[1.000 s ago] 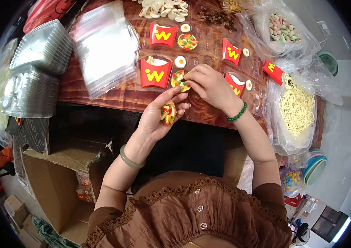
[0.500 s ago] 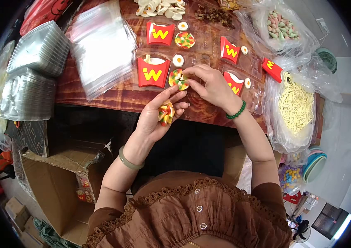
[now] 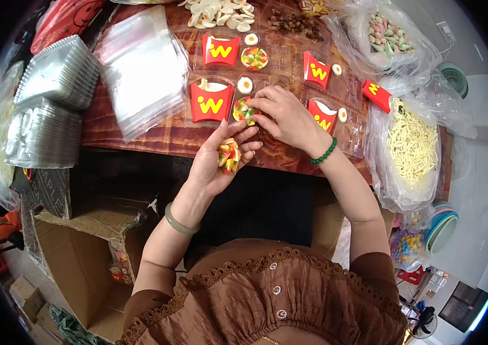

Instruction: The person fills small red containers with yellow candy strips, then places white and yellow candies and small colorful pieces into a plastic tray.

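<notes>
1. The left hand [image 3: 215, 167] lies palm up at the tabletop [image 3: 157, 135] edge, fingers curled around a stack of pizza gummies [image 3: 229, 155].
2. The right hand [image 3: 283, 118] pinches a single pizza gummy [image 3: 242, 109] in a clear tray [image 3: 274, 80], just beside a red fries box [image 3: 209, 102] (fried-egg gummy [image 3: 245, 84] behind).

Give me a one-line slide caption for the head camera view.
Left hand cups gummy slices while right hand pinches a pizza gummy in a clear tray beside a red fry box.
</notes>
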A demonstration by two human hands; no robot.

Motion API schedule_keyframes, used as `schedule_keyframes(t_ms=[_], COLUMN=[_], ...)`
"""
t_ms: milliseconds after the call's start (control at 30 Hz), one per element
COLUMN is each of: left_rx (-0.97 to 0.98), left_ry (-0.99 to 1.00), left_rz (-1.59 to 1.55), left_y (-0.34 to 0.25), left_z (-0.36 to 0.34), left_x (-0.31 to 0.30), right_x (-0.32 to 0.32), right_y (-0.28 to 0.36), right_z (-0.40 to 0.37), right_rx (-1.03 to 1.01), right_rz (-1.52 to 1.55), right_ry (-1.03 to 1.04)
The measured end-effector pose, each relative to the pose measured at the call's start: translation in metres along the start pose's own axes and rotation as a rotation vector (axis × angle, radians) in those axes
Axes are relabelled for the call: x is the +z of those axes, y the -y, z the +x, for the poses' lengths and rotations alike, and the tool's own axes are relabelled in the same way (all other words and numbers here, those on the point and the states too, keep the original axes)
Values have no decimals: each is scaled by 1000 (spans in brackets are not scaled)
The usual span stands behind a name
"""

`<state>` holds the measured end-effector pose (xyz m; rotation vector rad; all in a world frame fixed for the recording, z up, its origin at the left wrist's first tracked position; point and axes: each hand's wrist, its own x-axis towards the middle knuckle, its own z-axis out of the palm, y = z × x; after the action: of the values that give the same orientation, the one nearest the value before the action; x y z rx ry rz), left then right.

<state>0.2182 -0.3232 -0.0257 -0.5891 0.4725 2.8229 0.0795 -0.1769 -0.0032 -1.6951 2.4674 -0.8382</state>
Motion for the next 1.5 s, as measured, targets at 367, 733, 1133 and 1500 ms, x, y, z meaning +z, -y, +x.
schedule_keyframes(t_ms=[367, 733, 1133, 1500], left_rx=[-139, -181, -196, -168], left_ry=[142, 53, -56, -51], left_rz=[121, 336, 262, 221], left_y=[5, 31, 10, -5], left_z=[21, 81, 134, 162], left_x=[60, 100, 117, 109], right_x=[-57, -101, -109, -90], right_y=[17, -29, -150, -146], right_z=[-22, -66, -81, -77], right_rx=[42, 593, 663, 699], right_rz=[344, 855, 254, 59], right_ry=[90, -220, -222, -312])
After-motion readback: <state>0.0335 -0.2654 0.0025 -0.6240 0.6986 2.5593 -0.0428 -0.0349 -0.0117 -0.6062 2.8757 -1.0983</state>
